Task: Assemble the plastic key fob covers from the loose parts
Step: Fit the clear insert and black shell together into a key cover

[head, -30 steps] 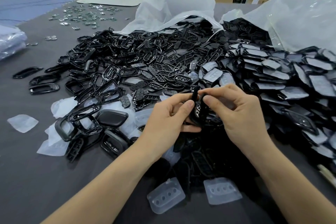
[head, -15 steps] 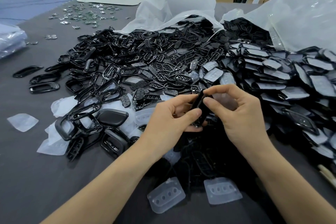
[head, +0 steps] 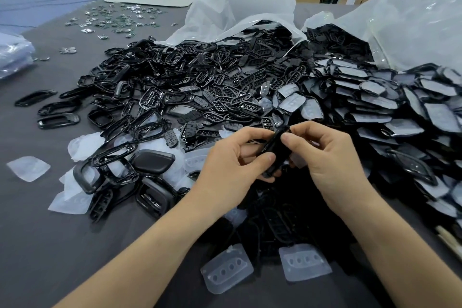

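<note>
Both my hands hold one black key fob cover (head: 278, 151) edge-on above the table, just in front of the parts heap. My left hand (head: 231, 167) grips its lower end, thumb on the near side. My right hand (head: 330, 157) pinches its upper end between thumb and forefinger. Behind lies a big heap of black frames and button pads (head: 200, 87), and to the right a pile of black shells with grey film (head: 390, 107). Two clear silicone button pads (head: 226, 271) (head: 303, 261) lie close to me between my forearms.
Black frames and a closed shell (head: 152, 161) sit left of my left hand on clear pads. White plastic bags (head: 240, 12) lie open at the back. Small metal pieces (head: 112, 20) are scattered far left. The grey table cover (head: 50, 245) shows at the near left.
The cover between my hands has turned from showing its perforated face to showing its dark edge, and both hands have shifted slightly on it. The piles have not moved.
</note>
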Demonstrator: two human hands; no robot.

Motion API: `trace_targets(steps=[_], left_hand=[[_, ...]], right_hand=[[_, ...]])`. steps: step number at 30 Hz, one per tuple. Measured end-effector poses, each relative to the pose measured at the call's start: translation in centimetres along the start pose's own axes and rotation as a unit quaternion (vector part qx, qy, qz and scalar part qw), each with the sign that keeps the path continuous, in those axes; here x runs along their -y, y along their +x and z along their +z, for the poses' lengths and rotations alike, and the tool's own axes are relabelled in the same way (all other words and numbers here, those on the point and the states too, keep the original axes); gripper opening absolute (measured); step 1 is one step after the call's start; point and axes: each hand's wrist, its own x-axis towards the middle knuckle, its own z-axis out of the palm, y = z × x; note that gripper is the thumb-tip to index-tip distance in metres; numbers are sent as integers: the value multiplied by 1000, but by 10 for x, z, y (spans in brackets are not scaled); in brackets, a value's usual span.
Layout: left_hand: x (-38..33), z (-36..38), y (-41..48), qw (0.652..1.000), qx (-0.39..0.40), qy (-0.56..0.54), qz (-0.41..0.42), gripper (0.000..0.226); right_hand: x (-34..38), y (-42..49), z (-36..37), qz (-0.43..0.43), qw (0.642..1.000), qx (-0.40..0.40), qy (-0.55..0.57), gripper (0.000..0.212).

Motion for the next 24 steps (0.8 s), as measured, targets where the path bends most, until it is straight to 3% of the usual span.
trace_targets(steps=[5,12,15,20,24], left_hand=[[2,0,-2,997,-14,76,25,34],[-1,1,-2,999,-4,-7,-45,14],[-1,1,0,998,-25,-32,-56,11],[-5,-1,2,989,-65,-110,-77,7],[-6,-2,2,986,-73,-125,-85,11]], right_hand=[[-4,-2,4,-76,988,-21,-132,13],[-1,-1,3,-90,985,9,-146,20],[2,0,-1,-75,994,-4,-82,16],[5,6,-7,1,995,-17,94,28],[4,6,-6,31,989,-23,146,31]])
